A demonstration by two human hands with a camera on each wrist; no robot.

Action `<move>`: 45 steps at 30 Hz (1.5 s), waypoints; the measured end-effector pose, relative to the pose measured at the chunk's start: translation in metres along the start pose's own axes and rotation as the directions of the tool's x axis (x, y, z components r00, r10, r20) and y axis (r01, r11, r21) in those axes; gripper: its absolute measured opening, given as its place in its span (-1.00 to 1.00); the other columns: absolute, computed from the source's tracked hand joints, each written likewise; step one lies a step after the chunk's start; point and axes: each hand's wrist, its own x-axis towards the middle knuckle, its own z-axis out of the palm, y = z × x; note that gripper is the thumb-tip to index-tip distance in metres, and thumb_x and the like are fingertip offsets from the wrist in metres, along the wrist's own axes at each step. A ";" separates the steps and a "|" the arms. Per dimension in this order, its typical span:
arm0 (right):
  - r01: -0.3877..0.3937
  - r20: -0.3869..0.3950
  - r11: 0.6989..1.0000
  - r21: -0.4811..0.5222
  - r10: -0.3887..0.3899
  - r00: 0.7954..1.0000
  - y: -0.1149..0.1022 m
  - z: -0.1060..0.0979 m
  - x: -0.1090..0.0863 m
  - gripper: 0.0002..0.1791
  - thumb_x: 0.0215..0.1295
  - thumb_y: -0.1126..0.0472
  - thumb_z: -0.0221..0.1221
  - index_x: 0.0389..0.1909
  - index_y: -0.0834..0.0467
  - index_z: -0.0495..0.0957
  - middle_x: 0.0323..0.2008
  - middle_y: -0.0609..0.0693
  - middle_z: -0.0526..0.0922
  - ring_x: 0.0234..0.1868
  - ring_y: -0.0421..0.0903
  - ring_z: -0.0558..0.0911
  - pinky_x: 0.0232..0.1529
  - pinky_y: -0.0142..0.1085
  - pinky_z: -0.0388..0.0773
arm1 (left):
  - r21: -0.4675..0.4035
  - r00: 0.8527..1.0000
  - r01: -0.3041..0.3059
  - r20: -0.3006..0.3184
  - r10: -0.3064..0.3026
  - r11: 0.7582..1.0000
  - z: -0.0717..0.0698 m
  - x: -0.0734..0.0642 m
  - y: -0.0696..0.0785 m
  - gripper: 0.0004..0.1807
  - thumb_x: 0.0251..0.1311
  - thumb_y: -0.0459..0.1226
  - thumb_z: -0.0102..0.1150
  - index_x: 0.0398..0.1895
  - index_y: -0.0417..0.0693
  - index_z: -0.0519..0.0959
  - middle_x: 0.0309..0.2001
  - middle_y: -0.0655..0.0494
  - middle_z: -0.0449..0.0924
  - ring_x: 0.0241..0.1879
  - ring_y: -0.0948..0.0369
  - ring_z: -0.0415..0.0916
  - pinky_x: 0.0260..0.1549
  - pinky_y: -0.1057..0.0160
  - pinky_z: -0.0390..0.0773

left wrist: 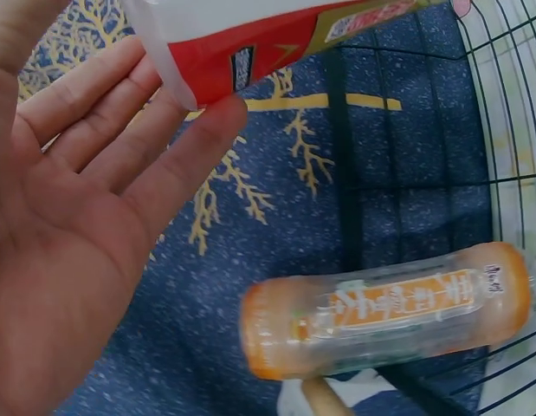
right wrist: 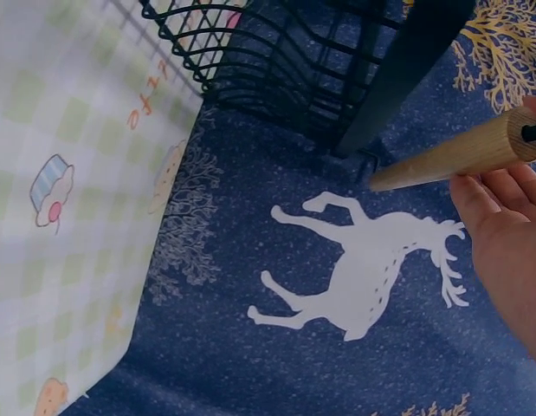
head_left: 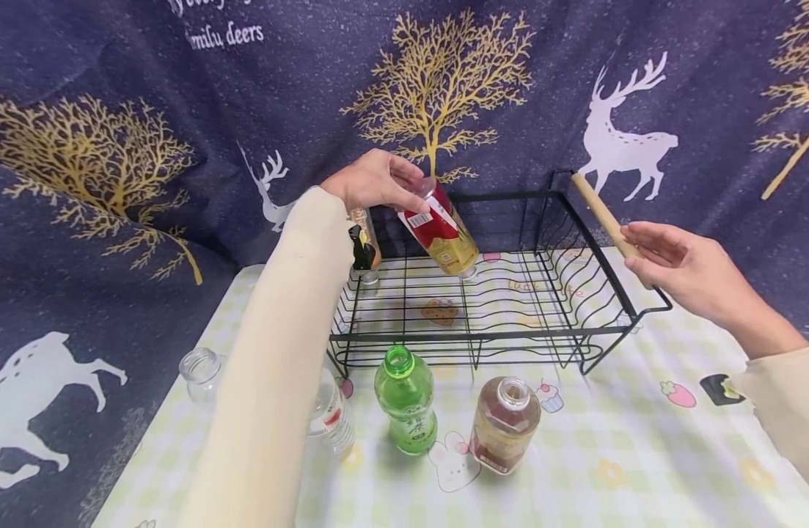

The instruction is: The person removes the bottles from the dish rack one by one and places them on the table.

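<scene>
My left hand [head_left: 381, 182] holds the base end of a clear plastic bottle with a red and gold label [head_left: 447, 233]. That bottle leans inside the black wire dish rack [head_left: 417, 337], its neck pointing down. In the left wrist view a fingertip lies against the red label [left wrist: 276, 56]. Beside it in the rack stands another upside-down bottle, with an orange label [left wrist: 406, 303]. My right hand [head_left: 691, 271] grips the wooden handle [head_left: 605, 216] at the rack's right end. The right wrist view shows fingers under this handle [right wrist: 458, 156].
Before the rack stand a green bottle [head_left: 407, 403] and a brown-tinted bottle [head_left: 505, 429], both uncapped. A clear bottle [head_left: 334, 414] is partly behind the left sleeve, with another clear bottle [head_left: 202, 370] farther left. A checked cloth [head_left: 615, 433] covers the table; a dark-blue curtain hangs behind.
</scene>
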 end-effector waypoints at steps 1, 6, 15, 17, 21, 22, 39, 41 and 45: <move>0.003 0.001 1.000 0.001 -0.003 1.000 -0.001 0.000 0.001 -0.44 0.38 0.35 0.22 0.34 0.42 0.33 0.00 -0.54 0.53 -0.02 -0.65 0.51 -0.09 -0.72 0.47 | 0.018 1.000 -0.007 0.005 0.007 1.000 0.000 0.000 0.002 -0.30 0.15 -0.33 0.43 0.35 -0.24 0.38 0.24 -0.10 0.50 0.17 0.11 0.49 0.04 0.19 0.61; -0.004 0.010 1.000 -0.006 0.004 1.000 -0.011 0.001 0.004 -0.42 0.39 0.31 0.23 0.36 0.39 0.32 0.06 -0.50 0.52 0.00 -0.64 0.50 -0.08 -0.71 0.48 | 0.104 0.998 -0.051 0.027 0.049 0.993 -0.002 -0.001 0.009 -0.30 0.15 -0.30 0.44 0.35 -0.24 0.40 0.26 -0.06 0.50 0.20 0.14 0.47 0.11 0.21 0.57; -0.051 0.068 0.989 -0.138 0.060 0.996 -0.038 0.010 0.016 -0.31 0.40 0.04 0.24 0.46 0.16 0.29 0.38 0.12 0.42 0.17 -0.51 0.45 -0.10 -0.74 0.43 | 0.163 0.993 -0.114 0.055 0.106 0.980 0.003 -0.006 0.020 -0.28 0.13 -0.23 0.46 0.35 -0.20 0.41 0.26 -0.03 0.50 0.20 0.16 0.46 0.14 0.21 0.55; -0.039 0.082 0.990 -0.138 0.051 0.995 -0.046 0.014 0.019 -0.29 0.40 0.03 0.24 0.47 0.16 0.27 0.39 0.14 0.40 0.23 -0.44 0.45 -0.08 -0.74 0.42 | 0.157 0.989 -0.140 0.062 0.132 0.978 0.006 -0.007 0.023 -0.29 0.13 -0.22 0.47 0.34 -0.20 0.43 0.22 -0.04 0.54 0.16 0.16 0.49 0.12 0.21 0.56; -0.001 0.110 0.995 -0.101 0.012 0.994 -0.061 0.025 0.028 -0.28 0.38 0.06 0.27 0.46 0.20 0.28 0.38 0.16 0.40 0.24 -0.37 0.47 -0.02 -0.72 0.43 | 0.157 0.981 -0.189 0.080 0.178 0.969 0.013 -0.008 0.030 -0.32 0.11 -0.20 0.49 0.29 -0.21 0.47 0.17 -0.03 0.58 0.13 0.19 0.52 0.09 0.24 0.57; 0.007 0.119 0.996 -0.091 0.003 0.993 -0.064 0.028 0.030 -0.29 0.38 0.08 0.27 0.46 0.21 0.28 0.38 0.17 0.40 0.25 -0.34 0.47 0.00 -0.71 0.42 | 0.165 0.979 -0.200 0.082 0.189 0.966 0.014 -0.008 0.031 -0.32 0.10 -0.19 0.49 0.28 -0.21 0.48 0.16 -0.02 0.59 0.13 0.19 0.52 0.09 0.25 0.57; 0.075 0.166 0.995 0.059 -0.084 0.983 -0.097 0.064 0.050 -0.26 0.33 0.17 0.32 0.46 0.25 0.25 0.39 0.17 0.38 0.38 0.06 0.40 0.21 -0.52 0.42 | 0.253 0.954 -0.299 0.095 0.284 0.920 0.034 -0.010 0.051 -0.28 0.04 -0.13 0.53 0.27 -0.21 0.50 0.15 -0.01 0.60 0.13 0.21 0.53 0.09 0.29 0.55; 0.079 0.168 0.994 0.079 -0.092 0.982 -0.099 0.066 0.052 -0.25 0.32 0.21 0.33 0.46 0.26 0.25 0.39 0.18 0.38 0.39 0.08 0.38 0.24 -0.49 0.41 | 0.263 0.953 -0.304 0.093 0.289 0.916 0.037 -0.010 0.054 -0.27 0.03 -0.12 0.53 0.27 -0.20 0.50 0.15 0.00 0.60 0.13 0.22 0.53 0.09 0.30 0.54; 0.077 0.174 0.991 0.107 -0.095 0.980 -0.103 0.070 0.054 -0.22 0.27 0.26 0.36 0.46 0.27 0.25 0.40 0.19 0.37 0.39 0.11 0.38 0.28 -0.42 0.40 | 0.278 0.952 -0.306 0.095 0.291 0.910 0.043 -0.009 0.058 -0.25 0.03 -0.10 0.53 0.28 -0.19 0.50 0.17 0.01 0.60 0.14 0.24 0.52 0.09 0.34 0.53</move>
